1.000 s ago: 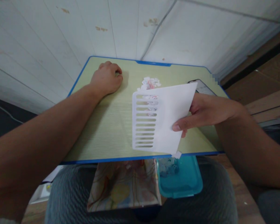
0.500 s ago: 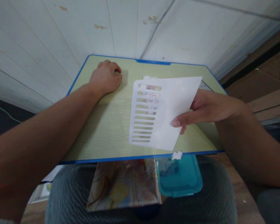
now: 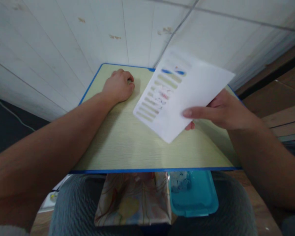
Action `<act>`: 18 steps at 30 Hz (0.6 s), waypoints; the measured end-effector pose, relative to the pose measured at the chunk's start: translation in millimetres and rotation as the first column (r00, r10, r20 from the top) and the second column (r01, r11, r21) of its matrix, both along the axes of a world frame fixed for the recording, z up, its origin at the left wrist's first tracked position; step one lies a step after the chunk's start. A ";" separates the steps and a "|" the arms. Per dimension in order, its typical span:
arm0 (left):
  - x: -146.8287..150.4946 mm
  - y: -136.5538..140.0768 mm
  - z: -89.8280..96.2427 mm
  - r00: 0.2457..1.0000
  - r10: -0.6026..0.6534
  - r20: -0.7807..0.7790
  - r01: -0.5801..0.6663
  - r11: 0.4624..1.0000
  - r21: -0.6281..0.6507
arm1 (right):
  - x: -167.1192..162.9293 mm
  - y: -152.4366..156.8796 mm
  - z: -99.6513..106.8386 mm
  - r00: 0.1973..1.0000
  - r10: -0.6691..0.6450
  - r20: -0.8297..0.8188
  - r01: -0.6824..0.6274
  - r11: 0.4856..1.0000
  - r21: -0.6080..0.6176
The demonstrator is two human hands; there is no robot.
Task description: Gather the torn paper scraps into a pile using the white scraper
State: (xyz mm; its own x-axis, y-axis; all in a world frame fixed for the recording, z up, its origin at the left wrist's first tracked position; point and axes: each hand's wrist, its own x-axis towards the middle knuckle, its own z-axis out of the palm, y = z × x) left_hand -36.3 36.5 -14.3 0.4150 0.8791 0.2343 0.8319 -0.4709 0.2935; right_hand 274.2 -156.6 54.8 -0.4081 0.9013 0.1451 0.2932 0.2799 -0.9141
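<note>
Below table [image 3: 118, 147], teal tub [image 3: 199, 198] holds scraps [image 3: 180, 182]; right fingers [image 3: 195, 113] clamp slotted card [image 3: 199, 87]; left fingers [image 3: 123, 74]: grip unclear.

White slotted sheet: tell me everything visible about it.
The white slotted sheet is thin, plain and four-cornered, card or plastic by its look, with a ladder of rounded slots along its left side. It is held at a slant, apparently raised over the table, its far end blurred. The right hand pinches its right part, thumb on the face, other fingers mostly hidden behind. Paper scraps show through some slots.
</note>
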 end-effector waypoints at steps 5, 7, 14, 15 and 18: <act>3.4 -0.7 -3.3 0.997 0.050 0.052 -0.052 0.998 0.048 | -1.3 1.4 -13.1 0.939 -0.343 -0.020 0.330 0.885 0.329; 5.0 -0.8 -3.9 0.997 0.051 0.062 -0.054 0.997 0.052 | 0.1 0.7 -20.1 0.927 -0.370 0.060 0.321 0.866 0.384; 11.0 -4.8 -3.2 0.992 0.093 0.085 -0.096 0.995 0.035 | 0.9 -2.0 -33.0 0.902 -0.380 0.204 0.264 0.860 0.438; 11.6 -5.3 -3.1 0.992 0.096 0.087 -0.099 0.995 0.033 | 0.6 -2.5 -32.2 0.903 -0.367 0.222 0.240 0.861 0.449; 11.9 -5.7 -3.1 0.991 0.098 0.097 -0.101 0.995 0.027 | -0.8 -4.9 -27.3 0.922 -0.291 0.255 0.147 0.873 0.464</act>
